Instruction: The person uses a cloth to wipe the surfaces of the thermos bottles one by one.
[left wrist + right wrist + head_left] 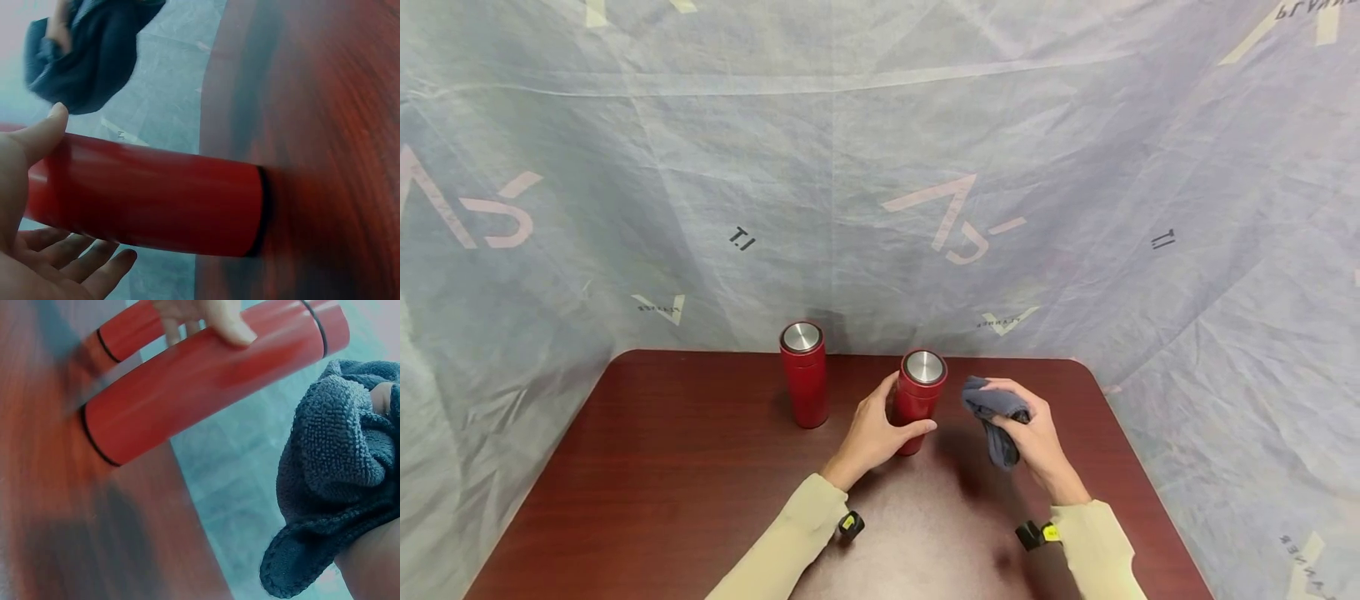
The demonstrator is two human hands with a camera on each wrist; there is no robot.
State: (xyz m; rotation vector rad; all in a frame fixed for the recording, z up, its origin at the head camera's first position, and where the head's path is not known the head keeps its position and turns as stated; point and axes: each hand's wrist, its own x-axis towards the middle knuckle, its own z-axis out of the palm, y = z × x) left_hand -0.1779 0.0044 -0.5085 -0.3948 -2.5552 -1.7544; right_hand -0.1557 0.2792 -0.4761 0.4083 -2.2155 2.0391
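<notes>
Hiding part of the right grip [1041,435] holding it is fuzzy grey-blue cloth [331,450]; the left grip [872,435] holds a tall red bottle [917,403].

Upright red flask [916,403], bunched grey cloth [992,402]

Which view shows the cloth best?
The right wrist view: the cloth appears large there, its rough weave and folds clear, though the right edge crops it. The head view shows it small, in the right hand; the left wrist view shows it darker, less detailed and cut by the top edge.
</notes>
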